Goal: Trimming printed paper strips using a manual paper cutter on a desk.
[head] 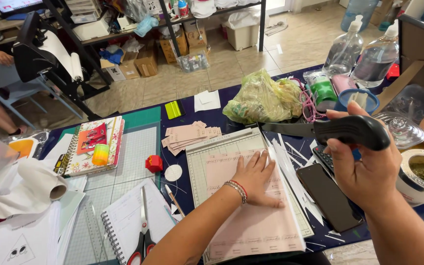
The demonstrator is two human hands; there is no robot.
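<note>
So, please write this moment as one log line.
left hand flat on pink sheet | right hand grips cutter handle | blade raised

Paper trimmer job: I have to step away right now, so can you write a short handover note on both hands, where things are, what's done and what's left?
Left hand: flat, palm down, pressing the pink sheet onto the paper trimmer bed.
Right hand: gripping the black blade handle, with the arm raised above the board.
Done: a stack of cut pink slips lies just beyond the trimmer; white offcuts lie to its right beside a phone.
Left: the sheet under the blade is not yet cut, and most of it remains uncut, with printed rows showing.
</note>
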